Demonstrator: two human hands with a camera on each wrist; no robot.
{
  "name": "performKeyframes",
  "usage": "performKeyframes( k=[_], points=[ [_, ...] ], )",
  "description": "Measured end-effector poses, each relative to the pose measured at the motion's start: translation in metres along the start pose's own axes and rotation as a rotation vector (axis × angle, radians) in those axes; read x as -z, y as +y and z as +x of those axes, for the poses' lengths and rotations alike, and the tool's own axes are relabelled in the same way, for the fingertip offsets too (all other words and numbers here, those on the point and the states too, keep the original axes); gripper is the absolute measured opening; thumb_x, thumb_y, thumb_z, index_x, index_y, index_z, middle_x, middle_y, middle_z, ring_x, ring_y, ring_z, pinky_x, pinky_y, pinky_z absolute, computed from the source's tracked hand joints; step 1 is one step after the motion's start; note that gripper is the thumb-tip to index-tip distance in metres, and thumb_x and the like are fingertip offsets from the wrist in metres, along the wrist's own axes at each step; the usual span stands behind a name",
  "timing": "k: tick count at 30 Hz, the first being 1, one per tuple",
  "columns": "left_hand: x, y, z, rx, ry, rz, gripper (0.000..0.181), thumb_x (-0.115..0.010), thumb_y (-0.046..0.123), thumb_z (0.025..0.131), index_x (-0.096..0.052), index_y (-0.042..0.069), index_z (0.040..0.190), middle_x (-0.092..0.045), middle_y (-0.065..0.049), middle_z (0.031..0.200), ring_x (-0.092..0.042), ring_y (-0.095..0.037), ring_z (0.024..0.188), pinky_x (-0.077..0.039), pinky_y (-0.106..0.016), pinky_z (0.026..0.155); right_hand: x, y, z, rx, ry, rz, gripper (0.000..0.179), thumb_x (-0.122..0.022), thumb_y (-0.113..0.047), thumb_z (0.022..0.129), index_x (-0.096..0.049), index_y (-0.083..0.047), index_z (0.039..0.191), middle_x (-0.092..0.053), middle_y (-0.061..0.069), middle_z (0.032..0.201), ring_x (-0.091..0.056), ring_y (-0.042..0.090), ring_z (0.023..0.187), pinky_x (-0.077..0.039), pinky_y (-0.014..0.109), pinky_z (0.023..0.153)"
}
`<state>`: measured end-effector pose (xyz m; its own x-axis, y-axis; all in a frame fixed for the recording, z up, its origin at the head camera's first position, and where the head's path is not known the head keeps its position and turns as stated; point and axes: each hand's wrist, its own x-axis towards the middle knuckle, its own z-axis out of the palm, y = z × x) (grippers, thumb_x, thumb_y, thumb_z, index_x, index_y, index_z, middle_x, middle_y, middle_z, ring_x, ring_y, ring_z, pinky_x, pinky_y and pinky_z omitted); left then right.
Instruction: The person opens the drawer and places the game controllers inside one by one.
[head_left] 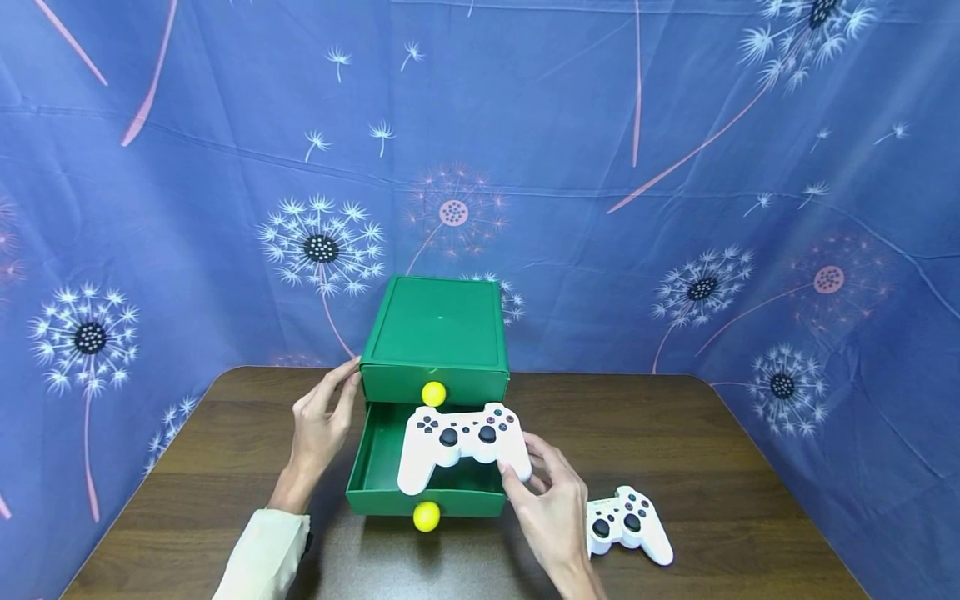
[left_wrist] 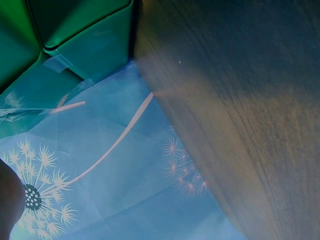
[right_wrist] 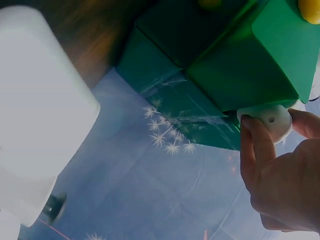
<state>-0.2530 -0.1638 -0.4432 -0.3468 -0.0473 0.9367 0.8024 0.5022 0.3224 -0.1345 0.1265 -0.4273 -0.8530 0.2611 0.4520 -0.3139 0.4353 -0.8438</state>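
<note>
A green two-drawer box (head_left: 442, 321) stands at the back of the table, its lower drawer (head_left: 375, 458) pulled out and its upper drawer (head_left: 390, 385) closed. My right hand (head_left: 553, 500) pinches one handle of a white game controller (head_left: 465, 429) between thumb and fingers, over the pulled-out drawer. In the right wrist view that handle of the controller (right_wrist: 280, 122) shows at the fingertips. My left hand (head_left: 321, 423) touches the box's upper left edge with its fingertips, fingers mostly extended. The left wrist view shows the box's side (left_wrist: 95, 50); most of that hand is out of frame.
A second white game controller (head_left: 637, 521) lies on the wooden table (head_left: 675, 442), right of my right hand and partly behind it. Yellow round knobs (head_left: 426, 517) sit on both drawer fronts. A blue dandelion-print cloth (head_left: 570, 275) hangs behind the table.
</note>
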Motion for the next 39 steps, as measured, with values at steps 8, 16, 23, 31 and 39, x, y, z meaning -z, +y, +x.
performKeyframes(
  k=[8,16,23,31,39],
  points=[
    [0.000,0.000,0.000,-0.001,0.001,0.002,0.050,-0.070,-0.026,0.081,-0.071,-0.003,0.126,-0.075,-0.015,0.116,-0.072,-0.021,0.095,-0.053,-0.010,0.083,-0.006,0.000,0.000,0.010,0.018,-0.017,0.041,-0.086,0.003,0.080,-0.075,-0.006,0.119,-0.073,0.006,0.107,-0.074,0.021,0.095,-0.062,0.035,0.081],
    [0.000,0.000,0.000,0.000,0.011,0.002,0.051,-0.071,-0.026,0.081,-0.072,-0.003,0.125,-0.075,-0.014,0.116,-0.071,-0.017,0.100,-0.052,-0.012,0.089,-0.009,-0.006,0.000,0.095,0.022,-0.172,0.043,-0.089,-0.001,0.077,-0.076,-0.007,0.118,-0.073,0.003,0.108,-0.071,0.017,0.093,-0.063,0.032,0.075],
    [-0.001,0.000,0.000,0.001,0.009,0.003,0.050,-0.071,-0.026,0.080,-0.072,-0.004,0.125,-0.075,-0.015,0.117,-0.069,-0.010,0.107,-0.052,-0.012,0.091,-0.011,-0.008,0.000,0.106,-0.001,-0.206,0.042,-0.089,-0.004,0.077,-0.077,-0.008,0.117,-0.072,0.002,0.110,-0.070,0.016,0.092,-0.062,0.030,0.074],
    [-0.002,-0.001,-0.001,-0.004,0.013,-0.008,0.050,-0.071,-0.027,0.079,-0.071,-0.006,0.124,-0.074,-0.017,0.117,-0.066,-0.004,0.112,-0.051,-0.015,0.094,-0.013,-0.007,0.000,0.076,-0.037,-0.135,0.042,-0.090,-0.002,0.078,-0.076,-0.008,0.117,-0.071,0.002,0.109,-0.072,0.018,0.095,-0.062,0.027,0.079],
    [-0.003,-0.002,-0.001,-0.007,0.023,-0.007,0.048,-0.071,-0.028,0.078,-0.072,-0.007,0.121,-0.074,-0.017,0.116,-0.066,-0.005,0.111,-0.051,-0.015,0.094,-0.014,-0.009,0.000,0.090,-0.056,-0.167,0.043,-0.091,-0.005,0.076,-0.076,-0.008,0.117,-0.071,0.002,0.109,-0.071,0.019,0.095,-0.062,0.029,0.079]
  ],
)
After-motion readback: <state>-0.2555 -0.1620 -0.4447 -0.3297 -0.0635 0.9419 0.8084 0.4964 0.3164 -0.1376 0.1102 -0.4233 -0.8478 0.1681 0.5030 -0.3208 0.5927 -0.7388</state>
